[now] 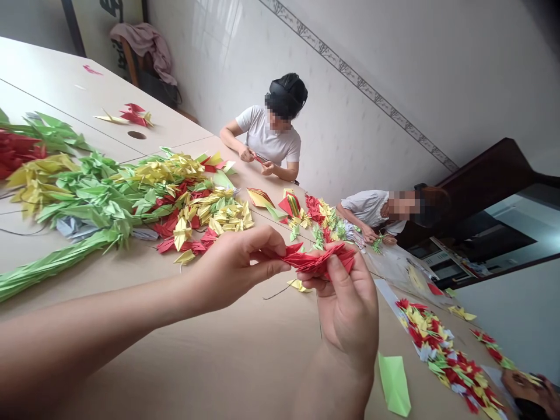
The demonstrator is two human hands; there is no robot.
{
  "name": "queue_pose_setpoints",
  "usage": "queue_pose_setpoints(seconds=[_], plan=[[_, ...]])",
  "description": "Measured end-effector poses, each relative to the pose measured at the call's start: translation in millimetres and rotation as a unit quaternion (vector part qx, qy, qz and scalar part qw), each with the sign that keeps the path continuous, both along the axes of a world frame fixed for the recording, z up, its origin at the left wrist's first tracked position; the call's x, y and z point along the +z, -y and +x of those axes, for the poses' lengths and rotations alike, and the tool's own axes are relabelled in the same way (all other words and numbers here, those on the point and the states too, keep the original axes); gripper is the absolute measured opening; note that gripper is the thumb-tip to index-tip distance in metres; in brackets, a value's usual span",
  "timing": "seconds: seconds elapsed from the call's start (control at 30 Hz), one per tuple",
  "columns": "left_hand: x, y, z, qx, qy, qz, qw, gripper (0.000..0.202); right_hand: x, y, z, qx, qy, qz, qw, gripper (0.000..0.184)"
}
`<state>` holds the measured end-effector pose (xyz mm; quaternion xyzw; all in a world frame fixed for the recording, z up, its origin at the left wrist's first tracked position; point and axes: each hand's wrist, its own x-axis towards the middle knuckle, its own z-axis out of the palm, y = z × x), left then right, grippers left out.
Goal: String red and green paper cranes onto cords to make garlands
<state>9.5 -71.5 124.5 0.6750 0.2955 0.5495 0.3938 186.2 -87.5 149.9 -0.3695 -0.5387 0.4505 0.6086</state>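
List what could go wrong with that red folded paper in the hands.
The red folded paper might crease if the left hand and right hand pinch its thin layers too hard.
If it slipped, it could fall onto the table, perhaps near the yellow folded piece and thin dark thread.

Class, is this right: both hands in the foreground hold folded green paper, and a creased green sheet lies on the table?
Not quite: the head view shows that the folded paper held by the left hand and right hand is red, not green. The creased green sheet lies on the table.
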Motion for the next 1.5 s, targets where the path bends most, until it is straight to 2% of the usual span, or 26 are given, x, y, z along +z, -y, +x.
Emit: queue_pose_setpoints(seconds=[0.17,0.5,0.87,1.03,1.1,1.27,1.37,1.5], plan=[[2.0,3.0,-0.8,0.07,-0.058,0.087,0.992,0.007,1.1,1.0,2.0,-0.005,-0.011,0.022,1.0,0.013],[-0.1,3.4,-1.3,0.09,-0.085,0.13,0.984,0.007,-1.0,1.9,0.4,0.002,-0.003,0.006,1.0,0.013],[-1.9,6.5,1.8,0.081,-0.065,0.108,0.989,0.009,0.9,1.9,-0.9,0.01,0.02,-0.019,1.0,0.017],[-0.6,5.9,0.2,0.037,-0.033,0.064,0.997,0.011,2.0,2.1,-3.0,0.021,0.01,-0.018,1.0,0.019],[0.2,6.1,-0.8,0.038,-0.033,0.056,0.997,0.014,2.9,2.0,-4.0,0.025,0.005,-0.02,0.999,0.018],[2.0,7.0,-1.0,0.062,-0.033,0.073,0.995,0.015,3.5,2.4,-4.0,0.013,0.003,-0.018,1.0,0.018],[2.1,6.5,-0.4,0.057,-0.025,0.084,0.995,0.011,2.1,3.4,-1.8,0.007,0.014,-0.016,1.0,0.021],[1.4,5.8,-1.1,0.047,-0.057,0.105,0.992,0.005,0.3,4.0,1.0,0.001,0.03,-0.013,0.999,0.023]])
